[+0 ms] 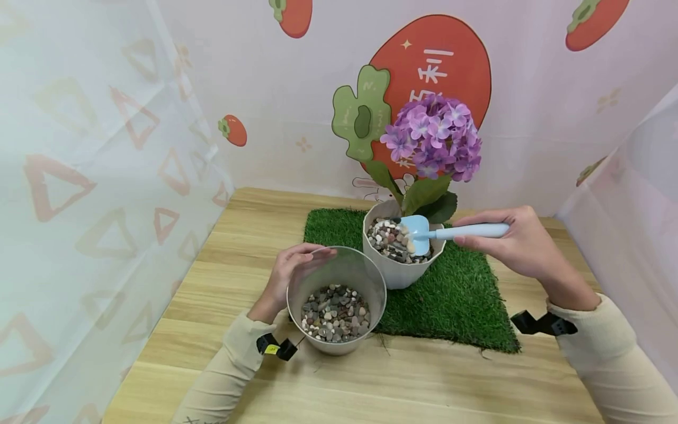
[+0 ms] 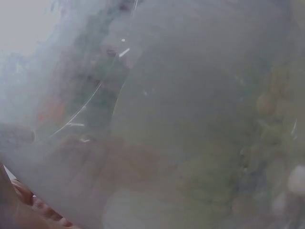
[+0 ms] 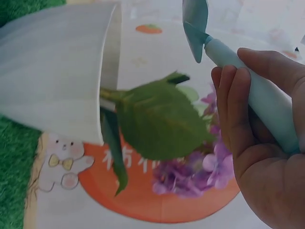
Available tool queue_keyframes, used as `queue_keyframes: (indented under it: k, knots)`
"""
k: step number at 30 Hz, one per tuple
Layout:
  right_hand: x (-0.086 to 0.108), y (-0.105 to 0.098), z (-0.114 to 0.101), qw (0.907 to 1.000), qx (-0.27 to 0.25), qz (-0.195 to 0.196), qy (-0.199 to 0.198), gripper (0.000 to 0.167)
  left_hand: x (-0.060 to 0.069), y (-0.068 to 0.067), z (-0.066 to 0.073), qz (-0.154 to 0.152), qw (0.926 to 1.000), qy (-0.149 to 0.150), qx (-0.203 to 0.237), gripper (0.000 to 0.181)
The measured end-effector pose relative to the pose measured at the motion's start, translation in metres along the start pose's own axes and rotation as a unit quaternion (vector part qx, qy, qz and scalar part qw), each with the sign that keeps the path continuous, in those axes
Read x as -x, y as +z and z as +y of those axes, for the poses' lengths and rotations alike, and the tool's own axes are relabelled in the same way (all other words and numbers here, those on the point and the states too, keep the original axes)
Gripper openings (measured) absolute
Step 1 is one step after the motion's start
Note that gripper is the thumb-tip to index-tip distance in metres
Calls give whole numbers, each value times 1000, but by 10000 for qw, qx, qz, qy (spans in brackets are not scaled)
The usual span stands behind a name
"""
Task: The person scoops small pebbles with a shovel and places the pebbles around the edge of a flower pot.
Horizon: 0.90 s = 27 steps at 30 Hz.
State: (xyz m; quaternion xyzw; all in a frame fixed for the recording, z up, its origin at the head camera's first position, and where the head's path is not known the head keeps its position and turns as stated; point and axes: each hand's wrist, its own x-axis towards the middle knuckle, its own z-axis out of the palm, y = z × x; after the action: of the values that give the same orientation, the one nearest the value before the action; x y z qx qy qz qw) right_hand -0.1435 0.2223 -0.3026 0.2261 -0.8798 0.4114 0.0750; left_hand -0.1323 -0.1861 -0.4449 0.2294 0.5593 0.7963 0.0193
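Note:
My right hand [image 1: 516,241] grips the handle of a small light blue garden trowel [image 1: 415,234]. The trowel's blade is over the pebbles [image 1: 389,232] in a white flowerpot [image 1: 402,274]; in the right wrist view the trowel handle [image 3: 267,95] lies between thumb and fingers. From the pot rises a purple hydrangea [image 1: 434,138] with green leaves. With its fingers at the rim, my left hand [image 1: 286,268] holds the left side of a translucent plastic bucket [image 1: 339,348]. Loose pebbles [image 1: 336,312] cover the bucket's bottom. The bucket's hazy wall fills most of the left wrist view.
Under the flowerpot lies a green artificial grass mat [image 1: 455,312] on a wooden table [image 1: 238,235]. Printed white sheets stand behind the table and at both sides, with a large red fruit picture [image 1: 466,59] at the back.

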Motion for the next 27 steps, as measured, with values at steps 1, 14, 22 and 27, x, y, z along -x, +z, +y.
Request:
queue_keyframes:
  k: [1,14,22,27]
  knots:
    - [-1,-1,2,10000,34,27,65,21,0,0,0,-10,10000,9,-5,34]
    - [-12,8,33,9990,215,-162,344,21,0,-1,-3,-61,10000,65,26,35]
    - [-20,20,47,9976,271,-629,94,22,0,-3,-5,-119,9999,101,10,36]
    - [-26,29,45,9932,537,-1032,35,19,0,-2,-4,-51,10000,62,-56,34]
